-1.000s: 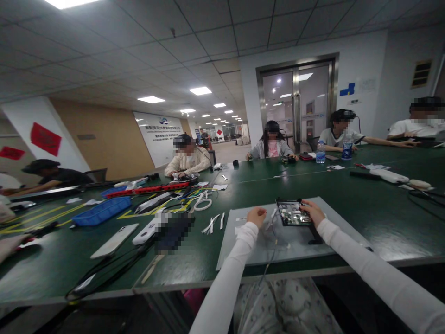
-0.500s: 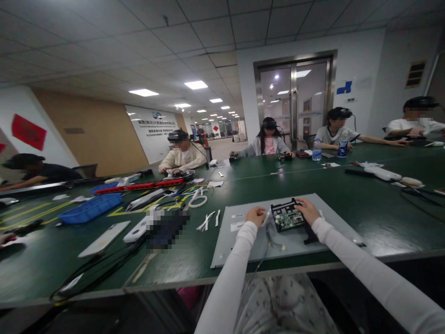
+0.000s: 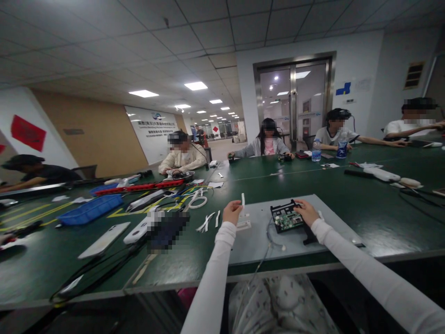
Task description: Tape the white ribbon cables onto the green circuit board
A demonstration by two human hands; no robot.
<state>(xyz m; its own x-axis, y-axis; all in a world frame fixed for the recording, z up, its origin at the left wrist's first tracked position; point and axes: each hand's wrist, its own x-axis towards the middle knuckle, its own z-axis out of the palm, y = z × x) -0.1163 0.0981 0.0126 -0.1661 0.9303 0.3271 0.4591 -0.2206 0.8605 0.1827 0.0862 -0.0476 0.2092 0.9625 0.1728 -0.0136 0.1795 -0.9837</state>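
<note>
My left hand (image 3: 232, 212) is closed on a short white strip (image 3: 243, 199), which stands up from the fingertips above the left part of a grey flat panel (image 3: 257, 250). My right hand (image 3: 306, 211) grips the right side of a black bracket (image 3: 274, 211) that carries a green circuit board (image 3: 288, 221). The bracket lies on the panel. A thin cable (image 3: 269, 236) with a small pale connector runs from beside the board toward the table's front edge. More white strips (image 3: 207, 221) lie on the table left of the panel.
Left of me are a white phone (image 3: 104, 239), a blue tray (image 3: 91, 208), a white tape roll (image 3: 198, 201) and black cables. Several people sit around the green table (image 3: 239, 176). Two bottles (image 3: 342, 146) stand at the far right.
My left hand has moved left, away from the board, carrying the white strip. The right hand has stayed on the bracket.
</note>
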